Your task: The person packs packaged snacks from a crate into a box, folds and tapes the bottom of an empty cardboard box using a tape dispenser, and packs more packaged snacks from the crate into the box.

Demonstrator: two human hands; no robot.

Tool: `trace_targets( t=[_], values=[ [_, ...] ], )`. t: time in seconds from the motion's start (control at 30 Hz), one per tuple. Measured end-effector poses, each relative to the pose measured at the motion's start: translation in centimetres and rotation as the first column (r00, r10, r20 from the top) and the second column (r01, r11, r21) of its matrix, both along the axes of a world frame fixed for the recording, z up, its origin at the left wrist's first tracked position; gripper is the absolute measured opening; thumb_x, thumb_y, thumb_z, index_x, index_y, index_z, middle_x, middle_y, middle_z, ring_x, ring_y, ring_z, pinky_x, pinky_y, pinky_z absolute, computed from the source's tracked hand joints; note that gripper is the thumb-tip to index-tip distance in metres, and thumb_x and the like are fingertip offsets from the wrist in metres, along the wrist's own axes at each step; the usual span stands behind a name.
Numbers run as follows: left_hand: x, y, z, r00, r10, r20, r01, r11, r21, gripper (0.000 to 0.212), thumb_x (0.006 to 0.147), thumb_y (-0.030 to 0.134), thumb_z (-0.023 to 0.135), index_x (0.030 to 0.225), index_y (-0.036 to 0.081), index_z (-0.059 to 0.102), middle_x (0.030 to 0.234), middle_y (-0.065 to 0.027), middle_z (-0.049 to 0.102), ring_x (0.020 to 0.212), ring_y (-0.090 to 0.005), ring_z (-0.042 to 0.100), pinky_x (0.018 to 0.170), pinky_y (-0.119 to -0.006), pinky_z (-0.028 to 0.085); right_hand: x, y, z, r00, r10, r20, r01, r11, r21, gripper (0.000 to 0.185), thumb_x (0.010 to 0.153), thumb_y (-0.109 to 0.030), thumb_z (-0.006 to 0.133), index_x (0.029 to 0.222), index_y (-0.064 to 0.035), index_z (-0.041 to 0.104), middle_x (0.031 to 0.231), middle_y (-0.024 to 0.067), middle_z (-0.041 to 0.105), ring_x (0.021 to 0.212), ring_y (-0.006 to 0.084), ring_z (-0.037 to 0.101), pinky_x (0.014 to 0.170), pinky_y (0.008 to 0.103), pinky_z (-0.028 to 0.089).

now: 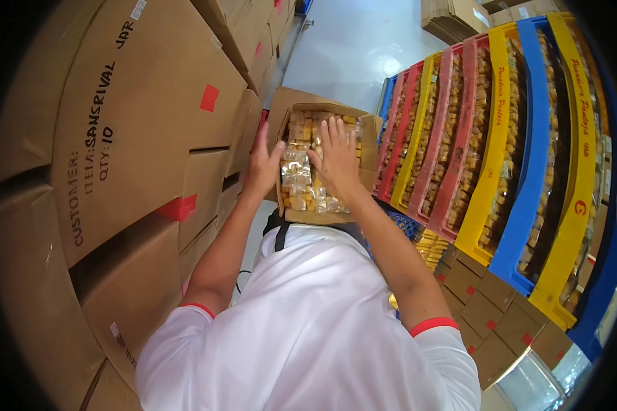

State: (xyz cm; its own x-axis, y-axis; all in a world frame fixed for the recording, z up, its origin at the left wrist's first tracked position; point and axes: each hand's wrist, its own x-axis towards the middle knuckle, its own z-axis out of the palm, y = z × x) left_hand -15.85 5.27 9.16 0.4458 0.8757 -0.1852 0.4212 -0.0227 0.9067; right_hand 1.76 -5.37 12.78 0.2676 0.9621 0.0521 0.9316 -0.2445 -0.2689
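Note:
An open cardboard box stands right in front of my body, with its flaps folded outward. Small clear plastic packs of golden-brown baked pieces fill it in rows. My right hand lies flat over the packs on the box's right half, palm down, with the thumb spread; the packs beneath it are hidden. Beside the box's left edge is my left hand, holding nothing, its thumb apart from the fingers. Whether it touches the left flap I cannot tell.
Large cardboard cartons with handwriting and red stickers are stacked along my left. On the right rises a stack of yellow, blue and red plastic crates full of similar packs. Smaller cartons sit lower right, flattened cardboard farther back.

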Motion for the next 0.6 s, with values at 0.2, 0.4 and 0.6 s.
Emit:
trace_targets(
  t=[0.2, 0.4, 0.6],
  values=[
    [1.6, -2.3, -0.2, 0.997, -0.038, -0.062, 0.034, 0.998, -0.054, 0.054, 0.105, 0.014, 0.044, 0.157, 0.006, 0.032, 0.147, -0.0300, 0.050, 0.136, -0.0442, 0.050, 0.111, -0.046, 0.040, -1.0, -0.9, -5.0, 0.999, -0.026, -0.031, 0.021, 0.990, -0.142, 0.083, 0.102, -0.049, 0.051, 0.160, 0.0032, 0.022, 0.167, 0.0241, 0.020, 0.156, 0.0377, 0.016, 0.124, 0.0583, 0.012],
    [1.8, -1.9, -0.2, 0.995, -0.048, -0.084, 0.043, 0.997, -0.061, 0.056, 0.104, 0.009, 0.045, 0.158, 0.006, 0.030, 0.149, -0.0304, 0.048, 0.137, -0.0450, 0.047, 0.111, -0.048, 0.039, -0.5, -0.2, -7.6, 0.999, -0.039, -0.015, 0.035, 0.978, -0.207, 0.084, 0.104, -0.054, 0.043, 0.161, 0.0018, 0.017, 0.170, 0.0212, 0.012, 0.158, 0.0331, 0.008, 0.125, 0.0578, 0.005],
    [4.8, -2.4, 4.4, 0.960, -0.194, -0.202, 0.268, 0.849, 0.456, 0.068, 0.101, 0.013, 0.052, 0.162, 0.003, 0.022, 0.167, -0.0233, 0.019, 0.156, -0.0400, 0.015, 0.125, -0.052, 0.016, 0.2, -0.5, -7.1, 0.998, -0.042, -0.053, 0.033, 0.984, -0.175, 0.077, 0.106, -0.047, 0.041, 0.162, 0.0002, 0.017, 0.170, 0.0213, 0.012, 0.159, 0.0333, 0.008, 0.125, 0.0581, 0.004]
  ],
)
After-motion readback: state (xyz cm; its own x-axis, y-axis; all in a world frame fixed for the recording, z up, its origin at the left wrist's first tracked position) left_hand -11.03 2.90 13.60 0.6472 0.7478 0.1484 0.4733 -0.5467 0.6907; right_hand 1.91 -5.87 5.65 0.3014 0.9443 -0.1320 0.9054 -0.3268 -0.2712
